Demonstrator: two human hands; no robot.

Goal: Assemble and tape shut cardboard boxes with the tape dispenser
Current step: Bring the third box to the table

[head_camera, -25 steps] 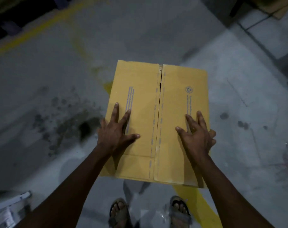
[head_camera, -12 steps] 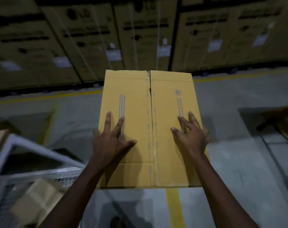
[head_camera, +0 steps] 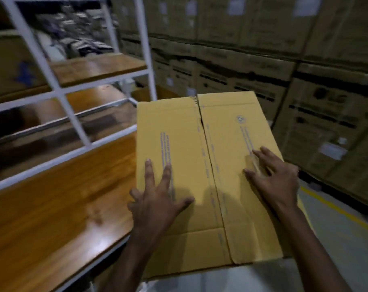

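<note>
Nearest: your two bare forearms, entering from the bottom edge.

Left hand [head_camera: 157, 199]: fingers spread wide, palm down, lying flat on the left top flap of the cardboard box [head_camera: 199, 175]; the outer fingers curl over the box's left edge.

Right hand [head_camera: 275, 182]: fingers splayed, palm down on the right top flap near its right edge. Something pale and see-through sits under the fingertips; you cannot tell what it is.

Cardboard box: yellow-brown, top face towards you, both flaps folded shut and meeting along a centre seam [head_camera: 208, 161] that runs away from you. No tape shows on the seam. Lines of small print run along each flap, and a round mark sits on the far right flap. The box is between your hands, just right of the wooden tabletop [head_camera: 59, 207]; whether it rests on anything is hidden.

Left, beside the box: glossy brown wooden tabletop with a white edge.

Beyond it: white metal shelf frame [head_camera: 73, 119] with wooden shelves.

Farthest, right and rear: wall of stacked brown cartons [head_camera: 263, 49] with white labels; grey floor with a yellow line [head_camera: 336, 209] below them.
</note>
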